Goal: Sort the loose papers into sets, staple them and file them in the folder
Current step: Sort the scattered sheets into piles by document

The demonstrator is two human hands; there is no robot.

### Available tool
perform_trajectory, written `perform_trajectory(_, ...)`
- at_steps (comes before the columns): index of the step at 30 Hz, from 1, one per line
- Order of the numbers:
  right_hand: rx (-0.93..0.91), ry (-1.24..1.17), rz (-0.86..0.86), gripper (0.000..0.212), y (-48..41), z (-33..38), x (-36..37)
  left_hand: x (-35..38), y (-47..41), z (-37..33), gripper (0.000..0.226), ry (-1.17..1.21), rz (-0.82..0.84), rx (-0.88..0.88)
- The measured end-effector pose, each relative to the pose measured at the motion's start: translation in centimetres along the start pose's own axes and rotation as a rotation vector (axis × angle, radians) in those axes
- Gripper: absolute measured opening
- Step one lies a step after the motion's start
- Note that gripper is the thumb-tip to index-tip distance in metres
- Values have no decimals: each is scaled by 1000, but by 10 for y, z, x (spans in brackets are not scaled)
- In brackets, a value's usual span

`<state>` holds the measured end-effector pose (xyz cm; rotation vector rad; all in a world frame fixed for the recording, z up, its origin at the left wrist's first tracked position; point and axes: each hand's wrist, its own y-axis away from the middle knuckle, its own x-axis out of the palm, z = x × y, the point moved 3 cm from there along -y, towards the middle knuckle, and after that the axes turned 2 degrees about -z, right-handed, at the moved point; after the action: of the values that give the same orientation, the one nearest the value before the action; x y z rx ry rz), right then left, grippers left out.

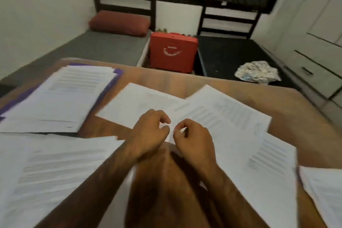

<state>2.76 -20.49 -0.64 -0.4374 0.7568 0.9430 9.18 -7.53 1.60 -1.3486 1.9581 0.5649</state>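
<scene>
Loose printed sheets lie spread over a wooden table [299, 109]. A thick stack of papers [61, 96] rests on a purple folder [116, 77] at the far left. My left hand [148, 135] and my right hand [194, 140] meet at the table's middle, fingers curled, pinching the near corner of a sheet [222, 114] that runs off to the right. Another sheet [140, 102] lies just beyond my left hand. More sheets lie at the lower left [55, 163] and lower right [268, 163]. The picture is blurred, and no stapler shows.
Beyond the table stand two beds, with a red case [173, 52] on the floor between them. A red pillow [120, 22] lies on the left bed and a crumpled cloth [257, 72] on the right one. White cupboards [318, 29] line the right wall.
</scene>
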Motion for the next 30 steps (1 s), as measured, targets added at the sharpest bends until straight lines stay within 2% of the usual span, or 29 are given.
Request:
perform_trajectory(3, 2, 156, -57, 25, 19, -59, -45, 57, 10, -37, 17, -128, 69, 167)
perform_trajectory(6, -6, 212, -213, 20, 34, -116, -81, 105, 16, -61, 43, -328, 115, 299)
perform_trajectory(8, -20, 172, -335, 19, 44, -145, -93, 125, 21, -64, 64, -487, 100, 226)
perform_trajectory(11, 25, 93, -364, 28, 48, -173, -94, 145, 29, -56, 80, -644, 153, 120)
perform_trajectory(14, 27, 44, -332, 30, 44, -180, -90, 143, 32, -53, 73, -558, 154, 172)
perform_trajectory(17, 56, -45, -343, 11, 45, -180, -97, 133, 37, -54, 62, -451, 121, 218)
perform_trajectory(18, 87, -87, -360, 10, 45, -185, -100, 131, 40, -54, 60, -425, 121, 229)
perform_trajectory(22, 120, -135, -336, 17, 45, -183, -108, 127, 62, -44, 62, -413, 128, 270)
perform_trajectory(26, 205, -134, -306, 25, 48, -180, -117, 129, 71, -34, 59, -315, 92, 299)
perform_trajectory(30, 210, -95, -315, 33, 49, -177, -121, 131, 71, -31, 62, -228, 61, 326)
